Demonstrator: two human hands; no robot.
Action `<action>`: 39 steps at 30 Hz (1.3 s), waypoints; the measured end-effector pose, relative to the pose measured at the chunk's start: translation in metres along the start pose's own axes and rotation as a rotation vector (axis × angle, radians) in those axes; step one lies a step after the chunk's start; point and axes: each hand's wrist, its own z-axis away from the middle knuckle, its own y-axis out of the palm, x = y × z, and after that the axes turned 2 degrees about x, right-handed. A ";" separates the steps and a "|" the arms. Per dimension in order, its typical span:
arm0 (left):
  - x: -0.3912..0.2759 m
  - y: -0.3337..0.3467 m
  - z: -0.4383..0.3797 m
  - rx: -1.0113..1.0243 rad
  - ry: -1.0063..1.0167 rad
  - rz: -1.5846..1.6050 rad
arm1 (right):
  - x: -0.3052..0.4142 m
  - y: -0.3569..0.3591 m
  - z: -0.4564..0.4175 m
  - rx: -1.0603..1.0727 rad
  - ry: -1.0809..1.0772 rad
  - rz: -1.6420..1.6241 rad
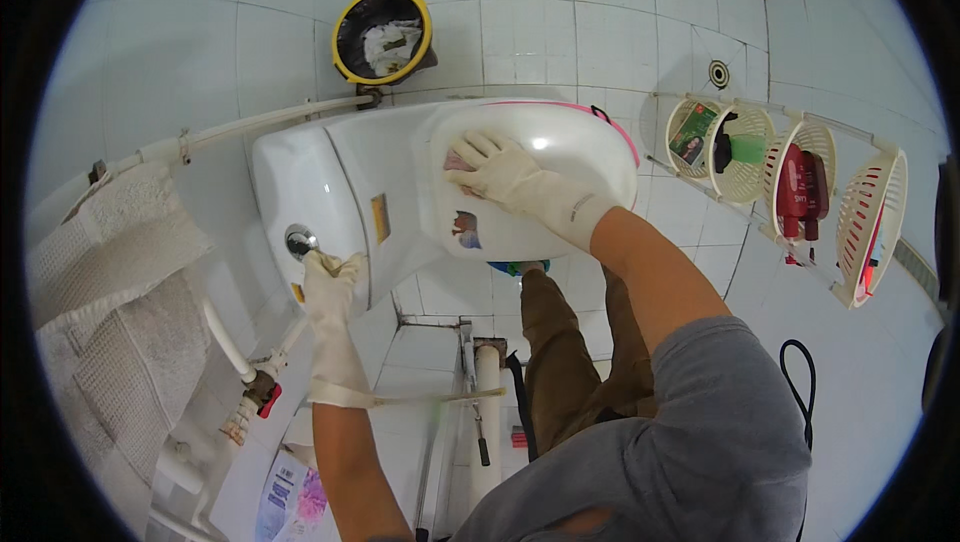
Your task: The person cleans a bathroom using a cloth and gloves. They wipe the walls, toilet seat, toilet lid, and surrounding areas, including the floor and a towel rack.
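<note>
My right hand (491,165), in a cream rubber glove, lies flat on the closed white toilet lid (559,223). A pinkish cloth (456,162) shows under its fingers, pressed to the lid. My left hand (334,272), gloved alike, is at the front of the toilet tank (300,174) with its fingers curled in. Its fingertips are beside the round chrome flush button (301,241); whether they press it is hidden. From the left glove's cuff a thin pale strip (442,396) sticks out sideways. A cartoon sticker (466,230) is on the lid.
A black bin with a yellow rim (383,81) stands behind the toilet, holding crumpled paper. Cream plastic baskets (750,182) with red bottles (791,186) line the right side. Towels (124,302) hang at left, near a red-handled valve (270,400). Pipes (486,422) rise near my legs.
</note>
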 end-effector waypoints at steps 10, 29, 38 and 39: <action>0.003 -0.001 -0.002 -0.010 -0.008 -0.086 | -0.051 0.053 0.166 -0.576 0.937 -0.377; 0.021 -0.001 -0.010 -0.015 -0.003 -0.043 | -0.015 0.081 0.232 0.003 -0.098 -0.284; 0.025 0.005 0.001 -0.086 -0.051 -0.131 | -0.026 0.044 0.323 -0.086 0.826 -1.080; -0.012 0.011 -0.001 -0.048 -0.091 -0.221 | -0.019 0.024 0.330 -0.098 0.818 -0.999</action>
